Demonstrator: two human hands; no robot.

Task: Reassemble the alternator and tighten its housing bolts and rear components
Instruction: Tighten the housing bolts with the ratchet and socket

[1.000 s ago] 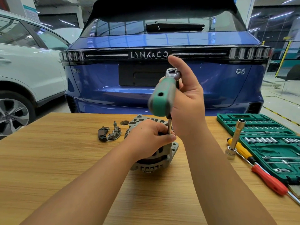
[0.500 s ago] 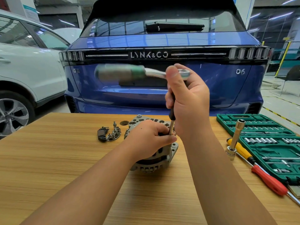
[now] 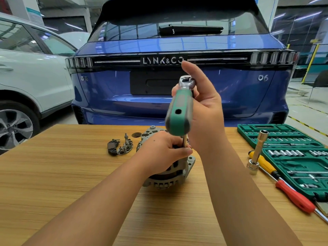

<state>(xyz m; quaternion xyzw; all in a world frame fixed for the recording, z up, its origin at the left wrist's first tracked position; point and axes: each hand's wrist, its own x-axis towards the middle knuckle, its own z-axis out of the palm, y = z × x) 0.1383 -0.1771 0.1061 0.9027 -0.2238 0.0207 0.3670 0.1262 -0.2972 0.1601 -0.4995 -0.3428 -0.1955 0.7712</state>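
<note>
Ratchet [image 3: 179, 110] sits high on a long extension; right hand [image 3: 204, 110] grips its head, left hand [image 3: 163, 153] clamps the alternator [image 3: 170, 176]. Any tilt and the socket could slip off the bolt.

- The alternator [image 3: 170, 172] stands on the table [image 3: 71, 174], near its middle.
- The left hand [image 3: 162, 153] lies on top of the alternator.
- The right hand [image 3: 204, 110] is above it, at the ratchet [image 3: 180, 110].
- Loose parts [image 3: 120, 147] lie left of the alternator.
- The socket case [image 3: 298, 157] lies at the right edge, with two screwdrivers [image 3: 284, 185] and a socket extension [image 3: 257, 153] just left of it.
- Two cars stand beyond the table's far edge.
</note>
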